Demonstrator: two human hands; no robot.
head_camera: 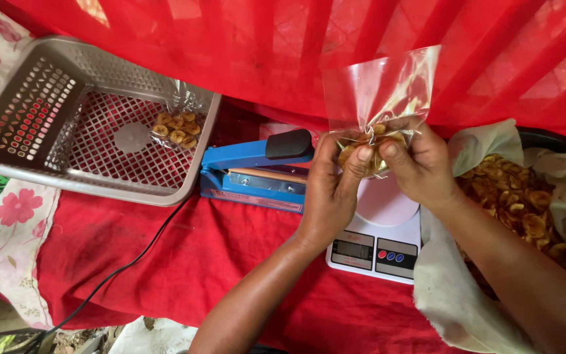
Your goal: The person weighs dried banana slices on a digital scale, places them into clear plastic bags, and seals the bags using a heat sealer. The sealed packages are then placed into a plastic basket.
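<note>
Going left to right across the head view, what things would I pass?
Grey basket → sealed chip bag → blue sealer → left hand → right hand → bowl of chips.

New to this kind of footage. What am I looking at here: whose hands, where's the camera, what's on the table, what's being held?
There is no machine at work: a person uses two bare hands. The single picture comes from a camera worn on the person's head, looking down.

The left hand and right hand together pinch a clear plastic bag with yellow fried chips in its bottom, held above a white kitchen scale.

On the red cloth lie a blue heat sealer with a black cable, and a grey plastic basket holding one filled bag of chips. At right, a cloth-lined bowl holds loose chips.
</note>
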